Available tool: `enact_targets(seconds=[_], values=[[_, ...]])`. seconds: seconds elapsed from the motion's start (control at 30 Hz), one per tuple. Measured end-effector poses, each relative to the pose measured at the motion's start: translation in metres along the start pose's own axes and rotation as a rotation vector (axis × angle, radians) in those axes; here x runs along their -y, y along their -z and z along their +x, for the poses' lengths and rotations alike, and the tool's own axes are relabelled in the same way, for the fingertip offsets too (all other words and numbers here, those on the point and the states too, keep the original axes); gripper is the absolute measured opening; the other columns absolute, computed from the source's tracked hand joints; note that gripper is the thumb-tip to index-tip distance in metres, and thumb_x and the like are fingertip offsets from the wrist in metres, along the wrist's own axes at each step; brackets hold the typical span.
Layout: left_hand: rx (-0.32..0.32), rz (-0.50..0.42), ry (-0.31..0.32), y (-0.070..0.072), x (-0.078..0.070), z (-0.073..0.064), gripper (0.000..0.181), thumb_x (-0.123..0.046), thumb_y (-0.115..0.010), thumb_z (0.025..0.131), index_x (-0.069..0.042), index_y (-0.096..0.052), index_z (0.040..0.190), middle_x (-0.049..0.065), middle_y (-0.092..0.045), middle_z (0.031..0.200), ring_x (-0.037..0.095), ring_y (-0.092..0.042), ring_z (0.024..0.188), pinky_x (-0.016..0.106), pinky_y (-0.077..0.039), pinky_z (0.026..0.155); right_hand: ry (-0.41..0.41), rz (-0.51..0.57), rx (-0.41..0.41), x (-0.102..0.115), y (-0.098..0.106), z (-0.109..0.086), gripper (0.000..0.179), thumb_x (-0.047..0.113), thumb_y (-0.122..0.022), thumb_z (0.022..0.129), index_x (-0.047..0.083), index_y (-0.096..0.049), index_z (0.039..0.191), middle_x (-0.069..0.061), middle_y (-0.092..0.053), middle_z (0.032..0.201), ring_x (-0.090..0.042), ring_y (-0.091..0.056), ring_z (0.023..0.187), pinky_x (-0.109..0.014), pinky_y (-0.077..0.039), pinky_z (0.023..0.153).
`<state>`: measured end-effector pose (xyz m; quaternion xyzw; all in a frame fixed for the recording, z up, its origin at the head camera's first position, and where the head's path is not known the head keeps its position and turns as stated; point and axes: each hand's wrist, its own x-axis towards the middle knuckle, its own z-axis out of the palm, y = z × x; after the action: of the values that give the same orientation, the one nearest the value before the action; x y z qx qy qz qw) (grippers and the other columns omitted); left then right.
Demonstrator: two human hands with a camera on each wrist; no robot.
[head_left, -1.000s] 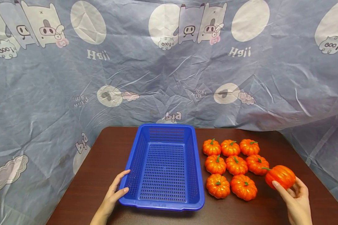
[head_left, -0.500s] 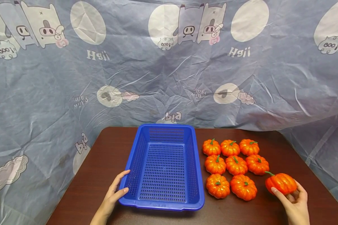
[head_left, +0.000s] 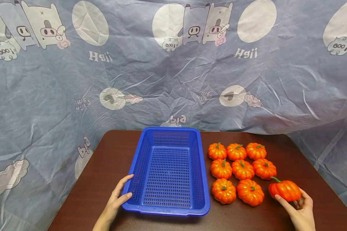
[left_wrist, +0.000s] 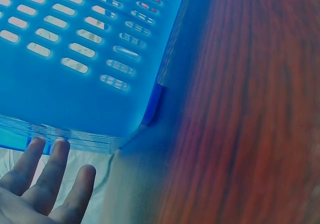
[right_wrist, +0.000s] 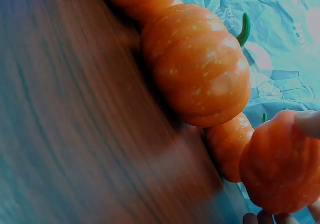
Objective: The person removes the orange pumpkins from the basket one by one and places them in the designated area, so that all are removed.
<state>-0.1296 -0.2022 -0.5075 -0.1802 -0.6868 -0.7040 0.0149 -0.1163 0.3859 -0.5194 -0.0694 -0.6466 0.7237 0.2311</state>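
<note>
My right hand [head_left: 299, 205] holds a glossy orange pumpkin [head_left: 285, 190] with a green stem, thumb on its near side and fingers behind and below. The stem tilts up and left. Whether the pumpkin touches the table is hard to tell. In the right wrist view, this held pumpkin [right_wrist: 282, 164] is at the lower right, with a speckled one [right_wrist: 197, 66] at the centre. My left hand [head_left: 114, 200] touches the left rim of a blue perforated basket [head_left: 166, 210] near its front corner. Extended fingers [left_wrist: 47, 176] appear against the basket's side in the left wrist view.
Several more pumpkins [head_left: 243, 169] stand in rows on the dark brown table [head_left: 118, 150], right of the basket. Nothing lies inside the basket. A grey-blue cartoon-printed cloth [head_left: 150, 70] hangs behind the table and at both sides.
The right hand has lowered the pumpkin toward the table and shifted it slightly left, nearer the front row. Its stem now points more upward. Left hand and basket have stayed put.
</note>
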Motion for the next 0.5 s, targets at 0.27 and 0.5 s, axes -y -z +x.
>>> enact_targets(seconds=[0.27,0.5], values=[[0.002,-0.004,0.008,0.0007,0.0006,0.0003,0.056,-0.002,-0.046,0.088,-0.005,-0.032,0.142,0.031,-0.036,0.131,0.028,-0.052,0.11,0.041,-0.05,0.082,-0.027,-0.044,0.01,-0.0016,-0.0005,-0.0021,0.065,-0.02,-0.066,0.073,0.018,-0.045,0.121,0.015,-0.063,0.1,0.006,-0.059,0.086,-0.009,-0.046,0.069],[-0.003,0.005,0.003,0.0008,0.0008,0.0,0.055,-0.001,-0.046,0.088,-0.004,-0.032,0.142,0.03,-0.036,0.132,0.027,-0.052,0.111,0.039,-0.05,0.083,-0.105,-0.201,0.0,-0.0052,-0.0015,-0.0075,0.084,-0.01,-0.07,0.076,0.033,-0.024,0.132,0.019,-0.038,0.114,0.018,-0.045,0.09,0.0,-0.037,0.072]])
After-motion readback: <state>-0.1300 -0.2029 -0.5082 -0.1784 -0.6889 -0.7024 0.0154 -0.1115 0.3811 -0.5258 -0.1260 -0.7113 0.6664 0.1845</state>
